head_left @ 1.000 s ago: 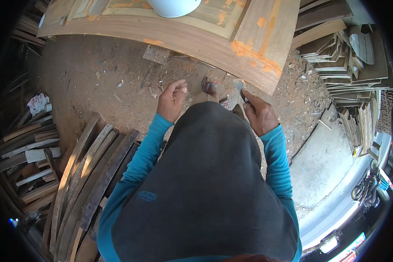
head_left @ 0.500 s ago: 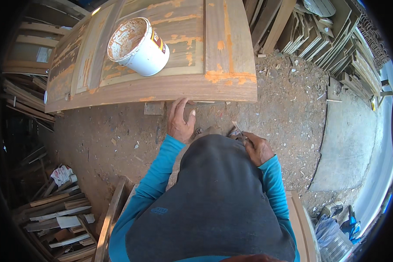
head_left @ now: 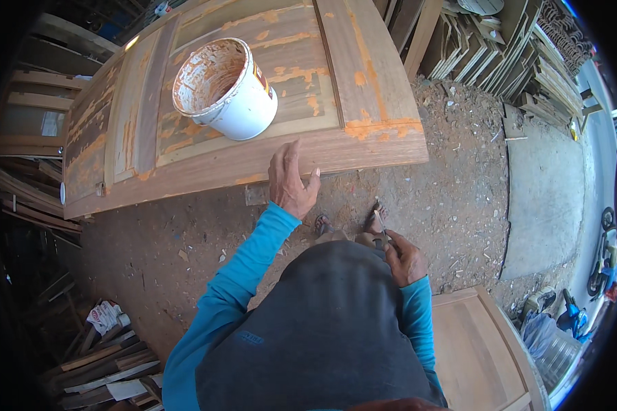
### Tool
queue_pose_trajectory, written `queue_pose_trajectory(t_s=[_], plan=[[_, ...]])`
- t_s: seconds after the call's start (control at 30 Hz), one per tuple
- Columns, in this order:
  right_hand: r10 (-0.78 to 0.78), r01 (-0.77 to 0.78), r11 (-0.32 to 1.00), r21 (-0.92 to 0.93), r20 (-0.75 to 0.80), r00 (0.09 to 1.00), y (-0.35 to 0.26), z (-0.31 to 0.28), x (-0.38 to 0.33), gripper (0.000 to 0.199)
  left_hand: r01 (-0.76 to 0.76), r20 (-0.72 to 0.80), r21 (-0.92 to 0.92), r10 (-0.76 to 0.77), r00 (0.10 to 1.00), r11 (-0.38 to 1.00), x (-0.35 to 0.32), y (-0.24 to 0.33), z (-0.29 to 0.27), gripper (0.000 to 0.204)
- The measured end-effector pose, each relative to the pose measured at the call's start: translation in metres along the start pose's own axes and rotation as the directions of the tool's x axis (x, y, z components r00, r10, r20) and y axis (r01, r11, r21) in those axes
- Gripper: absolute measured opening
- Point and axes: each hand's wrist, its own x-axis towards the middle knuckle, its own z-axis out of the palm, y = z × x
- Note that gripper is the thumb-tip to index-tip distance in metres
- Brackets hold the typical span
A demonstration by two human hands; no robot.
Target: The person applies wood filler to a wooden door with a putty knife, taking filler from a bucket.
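A panelled wooden door (head_left: 363,146) lies flat at the front, streaked with orange filler. White on the outside, a bucket (head_left: 247,113) stands tilted in view on the door, its inner wall smeared with orange-brown filler. My left hand (head_left: 293,188) is at the door's near edge, fingers stretched and thumb apart, holding nothing. Whether the fingertips touch the wood I cannot tell. Lower right, my right hand (head_left: 407,260) is closed round a slim tool that looks like a putty knife (head_left: 380,220); its narrow end points away from me, and its handle is mostly hidden.
Wooden boards (head_left: 469,51) lean in a stack at the far right. Scrap timber (head_left: 106,363) is piled at the near left. Another panelled wooden piece (head_left: 476,342) lies near my right side. A grey sheet (head_left: 545,198) covers part of the littered dirt floor (head_left: 452,219).
The view has shifted, so the door and bucket appear lower and my feet show more. My left hand has come up against the door's edge. My right hand keeps its hold.
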Motion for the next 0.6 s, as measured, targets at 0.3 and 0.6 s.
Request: queue_pose_trajectory(t_s=[0.3,0.6], plan=[[-0.036,0.040,0.993,-0.110,0.042,0.998,0.000,0.043,-0.012,0.038,0.056,-0.037,-0.255,-0.068,0.997,0.965,-0.011,-0.047,-0.011,0.077],[-0.088,0.088,0.996,-0.017,0.008,0.996,-0.021,0.054,0.022,0.042,0.142,-0.156,0.040,-0.135,0.979,0.989,-0.044,-0.102,-0.050,0.076]])
